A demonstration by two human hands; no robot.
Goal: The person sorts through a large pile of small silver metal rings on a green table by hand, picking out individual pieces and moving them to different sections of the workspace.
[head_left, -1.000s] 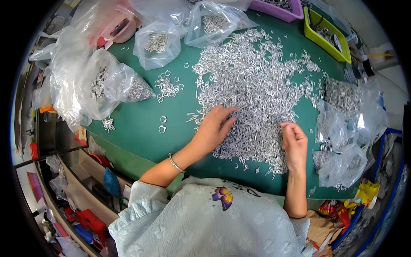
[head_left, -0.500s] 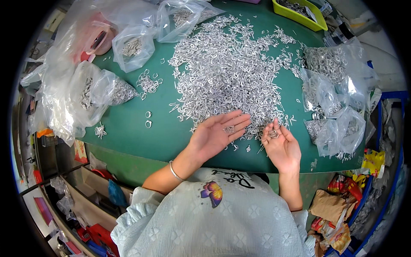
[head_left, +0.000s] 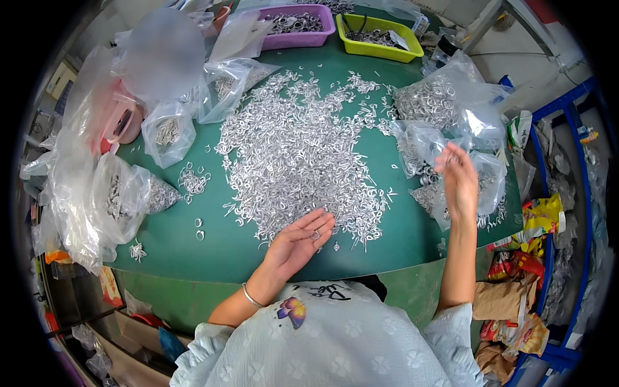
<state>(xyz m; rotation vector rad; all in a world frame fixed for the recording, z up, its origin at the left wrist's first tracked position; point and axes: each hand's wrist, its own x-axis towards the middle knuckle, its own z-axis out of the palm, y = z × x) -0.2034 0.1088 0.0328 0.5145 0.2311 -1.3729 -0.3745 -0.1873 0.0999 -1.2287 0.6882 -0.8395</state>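
Observation:
My left hand (head_left: pixel 298 244) is palm up at the near edge of a wide pile of small silvery metal pieces (head_left: pixel 296 155). Its fingers are stretched together and slightly cupped, with a small metal ring (head_left: pixel 315 235) lying against them. Off to the right, my right hand (head_left: pixel 459 179) is raised over clear plastic bags (head_left: pixel 488 169) of metal pieces. Its fingers curl loosely inward; a small glint shows among them, but what they hold is too blurred to name. Below my left fingertips lies a single small metal piece (head_left: pixel 336 246).
At left on the green table (head_left: pixel 174 258) lie two rings (head_left: pixel 200 235), a small ring heap (head_left: pixel 193 182) and several plastic bags (head_left: pixel 122 193). Purple (head_left: pixel 332 26) and yellow-green (head_left: pixel 387 55) trays stand at the back. A blue rack (head_left: pixel 574 129) borders the right side.
My right hand has moved from the pile's near edge, beside my left hand, out to the bags at right. My left hand stays near the pile. The view has shifted, showing more of the table's back.

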